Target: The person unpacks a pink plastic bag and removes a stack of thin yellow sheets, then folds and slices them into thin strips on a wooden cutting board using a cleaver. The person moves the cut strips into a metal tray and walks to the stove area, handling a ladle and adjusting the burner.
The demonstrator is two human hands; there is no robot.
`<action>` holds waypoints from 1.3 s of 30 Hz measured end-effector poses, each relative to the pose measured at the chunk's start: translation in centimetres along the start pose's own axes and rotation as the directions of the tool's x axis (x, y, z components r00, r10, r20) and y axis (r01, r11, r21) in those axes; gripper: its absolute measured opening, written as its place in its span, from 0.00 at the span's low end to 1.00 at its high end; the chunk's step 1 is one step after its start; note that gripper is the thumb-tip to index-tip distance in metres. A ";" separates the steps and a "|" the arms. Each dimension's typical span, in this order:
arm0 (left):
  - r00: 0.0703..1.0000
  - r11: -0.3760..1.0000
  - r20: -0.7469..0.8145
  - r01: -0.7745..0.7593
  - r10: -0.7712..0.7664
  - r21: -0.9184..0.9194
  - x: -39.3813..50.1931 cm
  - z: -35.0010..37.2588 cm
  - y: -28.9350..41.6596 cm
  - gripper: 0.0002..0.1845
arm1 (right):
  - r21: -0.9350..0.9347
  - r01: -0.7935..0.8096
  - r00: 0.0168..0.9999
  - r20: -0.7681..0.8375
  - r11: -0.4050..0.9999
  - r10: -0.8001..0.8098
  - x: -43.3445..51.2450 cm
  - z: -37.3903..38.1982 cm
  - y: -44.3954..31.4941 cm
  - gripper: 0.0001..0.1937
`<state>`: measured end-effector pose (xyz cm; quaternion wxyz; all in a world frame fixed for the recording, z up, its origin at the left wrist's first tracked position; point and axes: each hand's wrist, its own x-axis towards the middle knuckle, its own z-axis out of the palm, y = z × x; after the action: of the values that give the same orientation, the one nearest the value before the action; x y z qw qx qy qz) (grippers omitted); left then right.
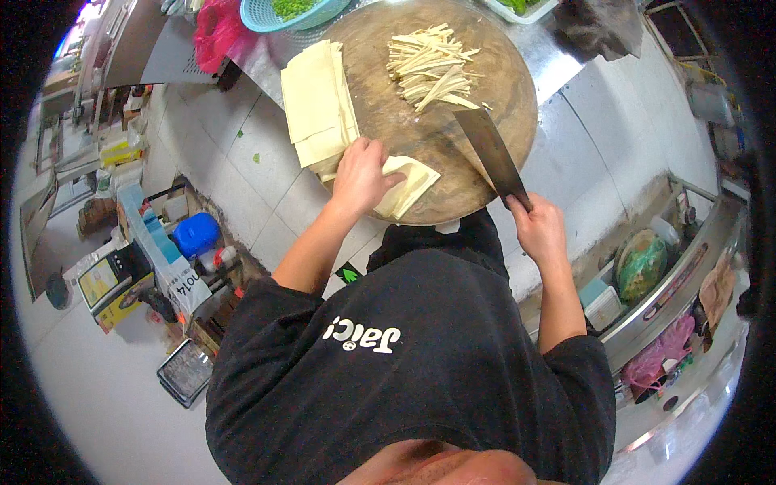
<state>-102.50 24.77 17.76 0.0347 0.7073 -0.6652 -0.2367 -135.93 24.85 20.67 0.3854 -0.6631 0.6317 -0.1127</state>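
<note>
A round wooden chopping block (pixel 424 136) lies before me. My left hand (pixel 364 176) rests at its near left edge, thumb and fingers on a folded piece of pale tofu sheet (pixel 409 182). Just beyond that hand, a stack of pale tofu sheets (pixel 318 100) lies along the block's left side. In my right hand (pixel 536 221), at the block's near right edge, is the handle of a cleaver (pixel 492 148). Its dark blade slants over the block, with the far end close to a pile of cut pale strips (pixel 430 66).
Beyond the block, a blue plastic basket (pixel 291 18) holds chopped greens; a pale tray (pixel 524 12) with green leaves is at the far right. Both are on the metal table (pixel 555 73). A pink plastic bag (pixel 212 36) hangs at the left corner. Shelves with boxes flank me.
</note>
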 end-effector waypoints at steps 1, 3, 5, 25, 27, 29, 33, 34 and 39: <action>0.999 0.999 0.017 -0.038 0.038 -0.022 0.0 -0.1 0.2 0.26 | 0.003 -0.005 1.000 -0.005 1.000 0.005 0.0 -0.1 0.1 0.12; 0.983 0.988 0.178 0.066 -0.040 -0.142 -0.5 -0.8 1.3 0.27 | 0.008 -0.014 1.000 -0.010 1.000 0.014 -0.2 -0.3 0.4 0.13; 0.961 0.953 0.277 0.111 -0.029 -0.283 -0.6 -1.2 2.5 0.28 | 0.030 -0.017 0.999 -0.032 0.999 0.018 -0.5 -0.3 0.9 0.13; 0.983 0.994 -0.180 0.002 -0.023 -0.111 -0.6 2.0 3.3 0.31 | -0.233 0.069 0.993 0.114 0.970 -0.043 1.0 -2.0 -3.2 0.12; 0.973 0.987 -0.226 -0.081 0.048 -0.141 -0.8 2.8 2.9 0.28 | -0.270 0.070 0.991 0.128 0.960 -0.036 1.2 -2.0 -3.7 0.11; 0.963 0.980 -0.257 -0.125 0.083 -0.153 -1.0 3.4 2.7 0.26 | -0.304 0.115 0.986 0.150 0.946 -0.071 1.1 -1.8 -4.0 0.11; 0.953 0.980 -0.289 -0.139 0.094 -0.139 -1.0 3.6 2.7 0.26 | -0.371 0.115 0.982 0.181 0.922 -0.050 1.0 -1.6 -4.6 0.11; 0.950 0.981 -0.297 -0.140 0.096 -0.133 -1.0 3.7 2.6 0.26 | -0.368 0.113 0.982 0.183 0.923 -0.048 1.0 -1.6 -4.6 0.11; 0.946 0.981 -0.316 -0.130 0.079 -0.143 -0.9 3.4 2.8 0.24 | -0.386 0.108 0.983 0.179 0.916 -0.040 1.4 -1.4 -4.7 0.10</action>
<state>-106.39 26.21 15.98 0.2080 0.6941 -0.6668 -0.1744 -133.05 22.59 24.23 0.2916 -0.7575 0.5812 0.0583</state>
